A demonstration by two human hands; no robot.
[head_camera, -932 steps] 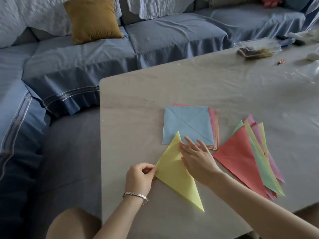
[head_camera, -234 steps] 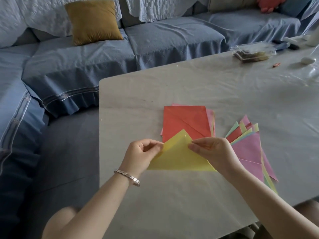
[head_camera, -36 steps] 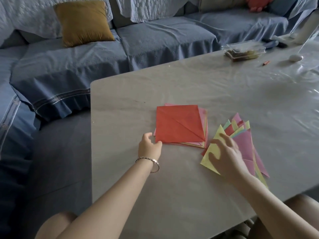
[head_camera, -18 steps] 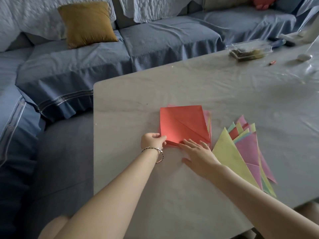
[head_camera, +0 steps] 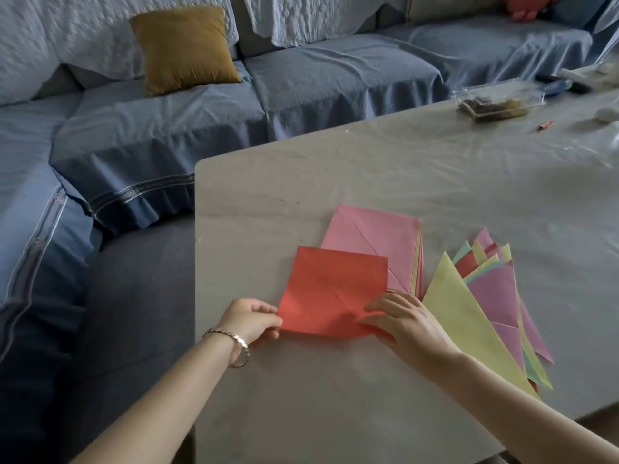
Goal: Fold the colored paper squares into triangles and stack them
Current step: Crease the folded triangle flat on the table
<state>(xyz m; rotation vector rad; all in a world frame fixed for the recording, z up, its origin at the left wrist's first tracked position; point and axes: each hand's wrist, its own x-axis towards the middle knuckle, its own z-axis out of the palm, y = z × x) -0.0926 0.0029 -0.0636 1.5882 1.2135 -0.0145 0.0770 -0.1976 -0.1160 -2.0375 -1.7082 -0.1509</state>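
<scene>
Folding: red square [head_camera: 331,293] flat on the tabletop [head_camera: 335,396], overlapping the near-left corner of the stack [head_camera: 371,242], pink on top there.
Left grip [head_camera: 251,321]: pinching the square's near-left corner, thumb on top.
Right grip [head_camera: 405,324]: laid on the near-right corner, thumb over the paper; pinching or merely pressing, cannot tell.
Triangles: fanned pile [head_camera: 502,296] just right of the right grip, yellow triangle [head_camera: 469,323] uppermost.
Step, likely: bringing one corner across to its diagonal opposite.
Doing it well: follow the diagonal crease visible in the sheet; match tip to tip and both edge pairs before pressing; pin the matched tips with one grip, run the other along the fold from the middle outward.
Risk: thin paper sliding on the smooth tabletop, skewed tips, uneven triangle.
Afterwards: lay on the yellow triangle, edges aligned.
</scene>
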